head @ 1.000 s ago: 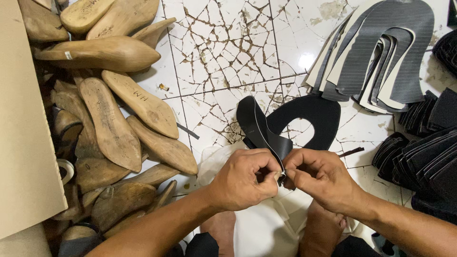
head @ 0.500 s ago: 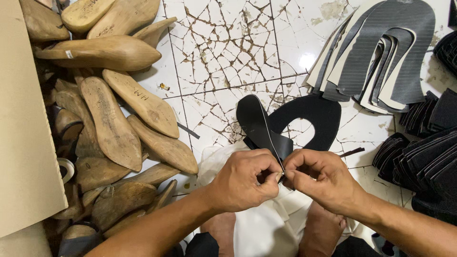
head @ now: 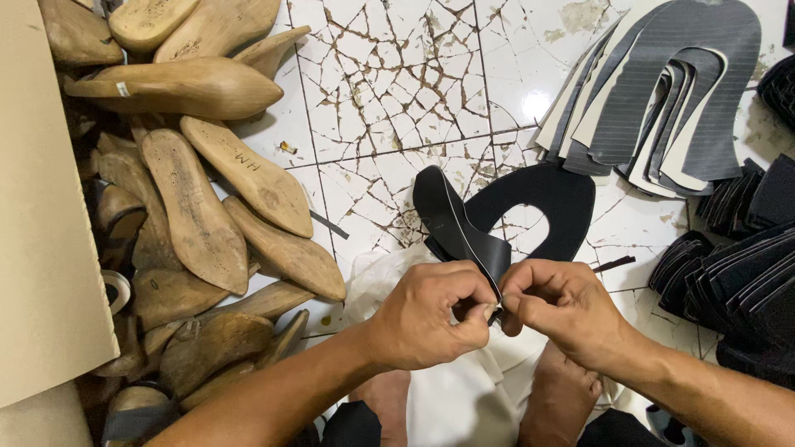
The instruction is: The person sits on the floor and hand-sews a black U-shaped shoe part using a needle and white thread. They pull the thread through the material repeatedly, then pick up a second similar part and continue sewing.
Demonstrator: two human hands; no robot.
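Item, held work: a black U-shaped upper piece (head: 497, 217) of thin sheet stuff, its near end folded over and gripped at the fold; the far loop lies on the cracked white tiled floor (head: 389, 91). Your left hand (head: 431, 314) is curled, thumb and forefinger pinching the folded edge; your right hand (head: 563, 310) meets it from the other side, fingertips pressed on the same spot, so the two hands are touching at the seam. Change noted: against the pictures of a second and half a second ago, the hands have hardly shifted, the strip standing up from the pinch leans a little lower, and the grip has closed tighter at the fold. Judgement: the work at this edge is fine finger work in progress, not a repositioning. Item, left of you: a heap of wooden shoe lasts (head: 199, 190), lying sideways and overlapping, beside a pale board (head: 41, 207). Item, upper right: a fanned stack of grey and cream cut pieces (head: 671, 91), well apart from the hands. Item, right edge: bundles of black cut pieces (head: 745, 273). Item, beneath the hands: a white cloth (head: 464, 397) over your lap, with your bare feet (head: 555, 406) showing at its edge.
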